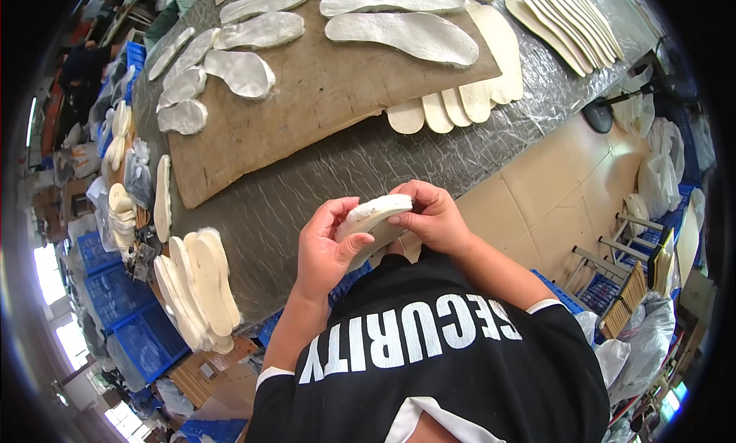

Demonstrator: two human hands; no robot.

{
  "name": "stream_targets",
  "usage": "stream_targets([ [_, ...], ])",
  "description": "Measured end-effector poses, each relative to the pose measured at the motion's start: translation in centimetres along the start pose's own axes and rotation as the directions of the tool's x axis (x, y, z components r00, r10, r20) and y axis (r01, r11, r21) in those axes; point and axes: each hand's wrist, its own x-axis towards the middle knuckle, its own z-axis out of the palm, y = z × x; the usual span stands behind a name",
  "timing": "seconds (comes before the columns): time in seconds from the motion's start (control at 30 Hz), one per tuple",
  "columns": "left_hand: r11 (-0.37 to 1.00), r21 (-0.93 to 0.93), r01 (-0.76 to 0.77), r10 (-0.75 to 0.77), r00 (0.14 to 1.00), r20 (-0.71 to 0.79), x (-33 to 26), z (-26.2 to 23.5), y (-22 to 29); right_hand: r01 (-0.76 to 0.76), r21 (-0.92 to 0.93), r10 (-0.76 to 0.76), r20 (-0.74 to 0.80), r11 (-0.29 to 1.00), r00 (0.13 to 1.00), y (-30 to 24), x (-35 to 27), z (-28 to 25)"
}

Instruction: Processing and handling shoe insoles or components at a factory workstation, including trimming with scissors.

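Observation:
Both my hands hold one cream-white insole point(376, 211) in front of my body, close to the table's near edge. My left hand point(328, 247) grips one end, with the thumb on the near side and the fingers behind. The other end is pinched between thumb and fingers of my right hand point(434, 215). The insole is tilted so that its thick, rough edge shows; part of its face is hidden by my hands.
A brown board point(284, 125) on the plastic-covered table point(337, 182) bears several whitish insoles point(402, 37). More insoles lie stacked at the left edge point(201, 286) and fanned out far right point(563, 29). Blue crates point(146, 339) stand left; a metal-framed rack point(606, 263) stands right.

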Motion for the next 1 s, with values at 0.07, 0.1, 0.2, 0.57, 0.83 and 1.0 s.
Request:
stream_targets([
  [0.07, 0.998, -0.012, -0.061, 0.060, 0.998, -0.017, 0.4, 0.1, 0.7, -0.014, 0.007, 0.014, 0.033, 1.000, 0.999, -0.1, 0.1, -0.1],
  [0.1, 0.985, 0.103, -0.139, 0.136, 0.990, 0.035, 0.6, 0.0, 1.0, -0.022, 0.010, 0.022, 0.039, 1.000, 0.999, -0.3, 0.1, 0.1],
  [0.2, 0.969, 0.160, -0.190, 0.185, 0.982, 0.050, 0.6, 0.1, 1.0, -0.017, -0.007, 0.017, 0.024, 1.000, 1.000, -0.5, 0.4, 0.2],
  [0.57, 0.987, -0.150, 0.051, -0.019, 0.979, 0.204, 1.6, -0.3, 3.9, -0.072, 0.033, 0.063, 0.225, 0.997, 0.972, -3.4, 3.9, -1.5],
  [0.83, 0.969, 0.243, 0.050, -0.117, 0.955, 0.271, 1.5, -0.9, 5.3, -0.212, 0.089, 0.180, 0.280, 0.973, 0.943, -2.4, 2.9, -1.8],
  [1.0, 0.774, -0.376, 0.510, -0.354, 0.840, 0.412, 1.1, -0.7, 1.8, -0.195, 0.199, 0.107, 0.383, 0.960, 0.918, -1.1, 3.1, -3.0],
])
